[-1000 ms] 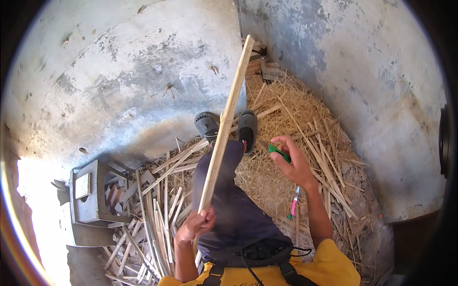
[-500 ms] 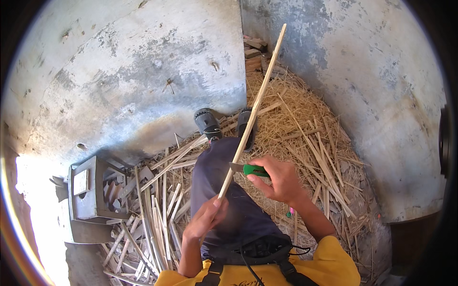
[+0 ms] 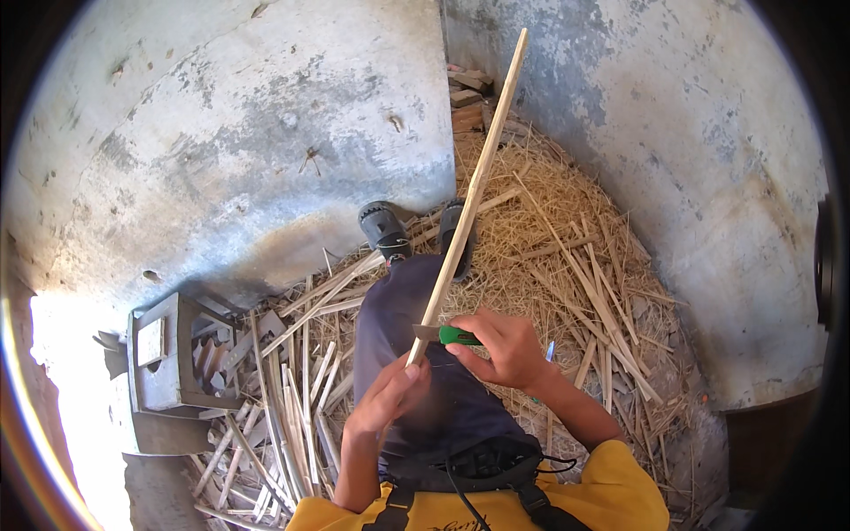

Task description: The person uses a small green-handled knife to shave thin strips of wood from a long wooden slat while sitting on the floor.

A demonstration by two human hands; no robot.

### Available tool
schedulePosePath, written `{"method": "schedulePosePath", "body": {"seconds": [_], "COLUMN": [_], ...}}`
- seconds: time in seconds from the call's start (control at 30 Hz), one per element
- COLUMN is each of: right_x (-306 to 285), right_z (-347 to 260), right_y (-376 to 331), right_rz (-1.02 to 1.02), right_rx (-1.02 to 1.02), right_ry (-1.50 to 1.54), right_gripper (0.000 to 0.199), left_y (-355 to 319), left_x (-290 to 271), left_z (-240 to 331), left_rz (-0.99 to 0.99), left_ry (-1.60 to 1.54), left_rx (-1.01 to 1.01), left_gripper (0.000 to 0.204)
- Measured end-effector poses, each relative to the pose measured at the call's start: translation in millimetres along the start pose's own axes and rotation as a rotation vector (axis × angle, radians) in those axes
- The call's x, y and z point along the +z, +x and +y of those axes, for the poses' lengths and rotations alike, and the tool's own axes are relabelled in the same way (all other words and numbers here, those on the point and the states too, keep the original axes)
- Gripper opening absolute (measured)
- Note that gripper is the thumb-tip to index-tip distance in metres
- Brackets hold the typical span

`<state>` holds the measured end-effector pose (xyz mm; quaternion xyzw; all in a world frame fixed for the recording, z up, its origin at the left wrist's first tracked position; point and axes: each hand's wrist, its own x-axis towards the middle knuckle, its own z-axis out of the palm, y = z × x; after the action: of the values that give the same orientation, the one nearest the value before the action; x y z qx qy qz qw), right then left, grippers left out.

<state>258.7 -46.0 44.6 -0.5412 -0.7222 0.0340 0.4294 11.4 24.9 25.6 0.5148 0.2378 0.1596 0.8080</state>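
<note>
Knife point(image 3: 457, 335) shifted nearer L grip point(image 3: 388, 398) pinching stick point(image 3: 474, 195), R grip point(image 3: 511, 353) pinching knife, straw point(image 3: 553, 212), slats point(image 3: 300, 425) abt

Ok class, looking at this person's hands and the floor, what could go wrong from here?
The knife in the right hand has its blade against the stick close to the bare left hand, so a slip might cut the thumb.

The blade is also above the person's leg, which it could nick.

Loose straw and scattered sticks lie near the shoes, possibly making footing unsure.
</note>
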Motion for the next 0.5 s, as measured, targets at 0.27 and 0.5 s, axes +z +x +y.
{"method": "schedulePosePath", "body": {"seconds": [0.27, 0.5], "right_x": [5.9, 3.1], "right_z": [5.8, 4.4], "right_y": [-4.4, -3.5], "right_rz": [0.097, 0.176], "right_rx": [-0.043, -0.088], "right_ry": [-0.024, -0.129], "right_gripper": [0.03, 0.031], "left_y": [1.8, 2.0], "left_x": [1.9, 2.6], "left_z": [-5.5, -6.1], "left_rz": [-0.01, -0.026], "left_ry": [0.028, -0.014], "left_rx": [-0.095, -0.109], "left_gripper": [0.069, 0.073]}}
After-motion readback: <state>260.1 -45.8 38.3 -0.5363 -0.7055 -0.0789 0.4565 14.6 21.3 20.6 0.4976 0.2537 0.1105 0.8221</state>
